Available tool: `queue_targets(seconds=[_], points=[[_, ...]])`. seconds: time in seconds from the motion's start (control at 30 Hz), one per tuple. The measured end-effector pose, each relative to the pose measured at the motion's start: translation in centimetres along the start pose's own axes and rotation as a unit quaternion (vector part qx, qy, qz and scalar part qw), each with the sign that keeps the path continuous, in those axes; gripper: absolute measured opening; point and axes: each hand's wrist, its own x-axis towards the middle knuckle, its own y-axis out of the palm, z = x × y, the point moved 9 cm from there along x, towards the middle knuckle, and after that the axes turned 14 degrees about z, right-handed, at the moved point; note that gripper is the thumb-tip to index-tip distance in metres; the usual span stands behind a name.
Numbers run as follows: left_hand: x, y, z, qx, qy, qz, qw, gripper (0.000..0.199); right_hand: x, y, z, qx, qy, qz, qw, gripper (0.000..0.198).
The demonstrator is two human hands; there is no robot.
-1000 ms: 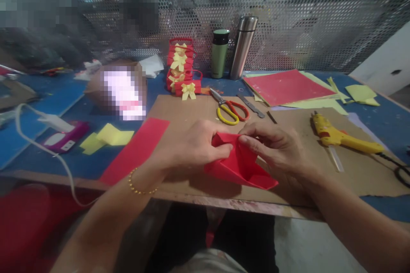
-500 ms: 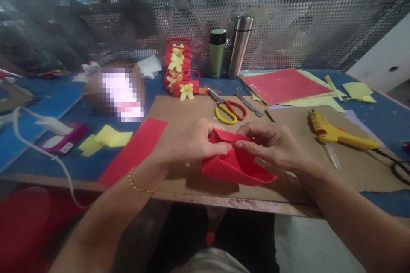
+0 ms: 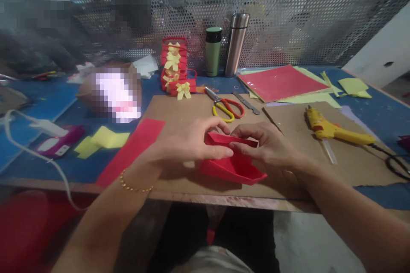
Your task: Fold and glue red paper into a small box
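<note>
A folded red paper box (image 3: 235,169) is held up over the cardboard sheet, its open top tilted toward me. My left hand (image 3: 200,140) grips its left side, with the thumb lying across the near side and the fingers curled behind a raised flap. On the far side, my right hand (image 3: 269,145) pinches the flap's folded edge between thumb and fingers. The right fingertips are partly hidden behind the paper. Left of the box lies a flat red paper strip (image 3: 136,149). Scissors (image 3: 228,108) with yellow and red handles rest just beyond my hands.
A yellow glue gun (image 3: 339,130) lies on the cardboard (image 3: 179,111) at right. Behind stand red bow-trimmed boxes (image 3: 174,68), a green tumbler (image 3: 213,53) and a steel flask (image 3: 237,47). Red sheets (image 3: 282,83), yellow paper (image 3: 104,138) and a corded purple device (image 3: 60,140) lie around.
The flap has been pressed flatter into a narrow folded band, and the box has tilted slightly. My left thumb has slid a little along its near side. The view has shifted slightly.
</note>
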Motion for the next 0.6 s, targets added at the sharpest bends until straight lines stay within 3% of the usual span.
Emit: queue_targets(seconds=[0.17,0.37,0.6], points=[[0.7,1.2,0.9,-0.040,0.014,0.034,0.999,0.060,-0.2,0.9,-0.2,-0.004,0.048,0.004,0.999,0.013],[0.8,0.8,0.2,0.026,0.057,0.012,0.998,0.054,-0.2,1.4,0.3,0.001,0.058,0.012,0.998,0.015],[0.5,0.4,-1.0,0.055,0.056,0.002,0.997,0.053,0.1,1.1,-1.2,0.020,0.030,0.008,0.999,0.018]])
